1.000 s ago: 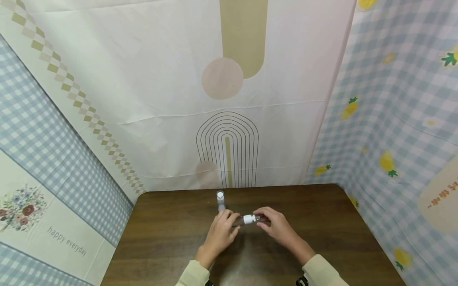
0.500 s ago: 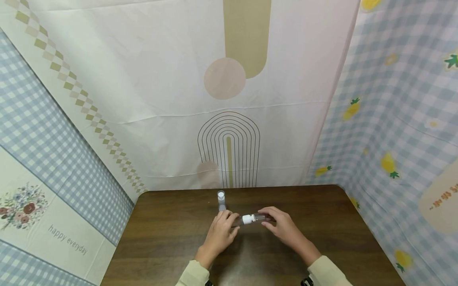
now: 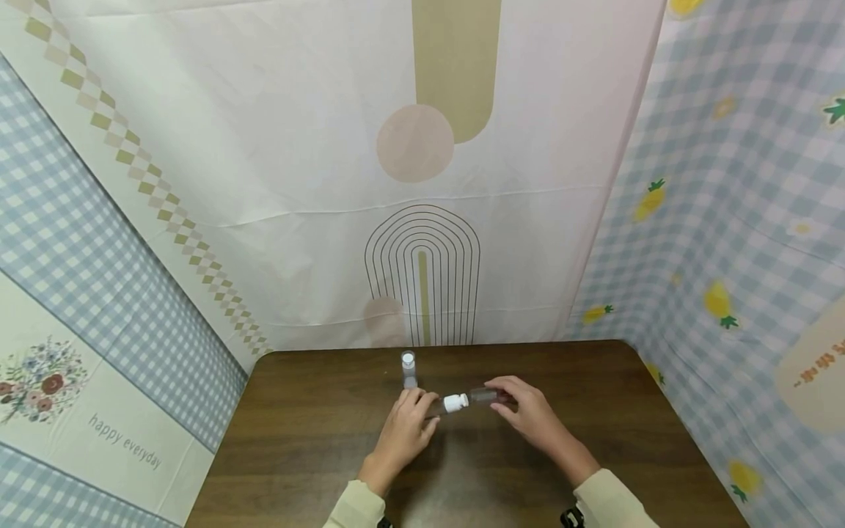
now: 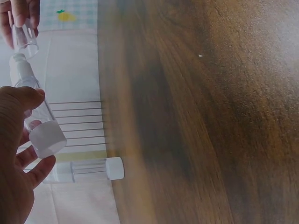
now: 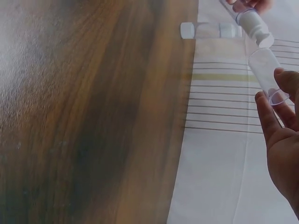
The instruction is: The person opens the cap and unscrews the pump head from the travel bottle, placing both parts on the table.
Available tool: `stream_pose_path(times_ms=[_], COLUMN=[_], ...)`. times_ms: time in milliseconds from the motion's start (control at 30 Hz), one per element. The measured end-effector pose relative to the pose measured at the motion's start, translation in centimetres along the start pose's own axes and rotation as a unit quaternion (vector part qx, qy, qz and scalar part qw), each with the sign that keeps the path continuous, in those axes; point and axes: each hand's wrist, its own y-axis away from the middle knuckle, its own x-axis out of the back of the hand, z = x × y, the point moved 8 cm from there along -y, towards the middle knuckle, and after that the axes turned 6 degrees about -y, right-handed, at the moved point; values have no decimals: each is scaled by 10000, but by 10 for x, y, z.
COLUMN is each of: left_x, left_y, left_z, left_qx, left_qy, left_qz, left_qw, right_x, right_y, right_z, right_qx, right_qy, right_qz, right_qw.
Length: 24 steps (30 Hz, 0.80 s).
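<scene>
My left hand (image 3: 404, 434) grips a clear pump bottle (image 3: 454, 402) around its body, well above the table. In the left wrist view, this bottle has a white base (image 4: 47, 139) and a white pump head (image 4: 20, 69). My right hand (image 3: 530, 415) pinches a clear tubular cap (image 5: 264, 69) between thumb and fingers. The cap's open end faces the pump head, with a small gap between them in the head view. Behind my left hand, a second clear bottle (image 3: 409, 369) with white parts stands upright on the table.
The brown wooden table (image 3: 317, 433) meets a white patterned cloth (image 3: 297, 264) at its back edge. Checked cloths (image 3: 693, 220) hang at both sides. A tiny white speck (image 4: 200, 55) lies on the tabletop.
My right hand has moved to the right with the clear cap, drawing it off the pump head. The left hand and its bottle stay nearly in place; the standing bottle is unmoved.
</scene>
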Motion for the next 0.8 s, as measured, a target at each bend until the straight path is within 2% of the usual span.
stream_pose_path(times_ms=[133, 400, 800], left_x=[0, -1, -3], left_y=[1, 1, 0], left_z=[-1, 0, 2], left_qx=[3, -47, 8], left_qy=[48, -11, 32], left_qz=[52, 58, -18], left_qw=[10000, 10000, 10000], right_x=[0, -2, -9], right_y=[0, -2, -4], right_z=[6, 16, 38], right_qx=[-75, 144, -120], right_qy=[190, 762, 1141], right_qz=[-58, -75, -358], right_qw=[9998, 9970, 9927])
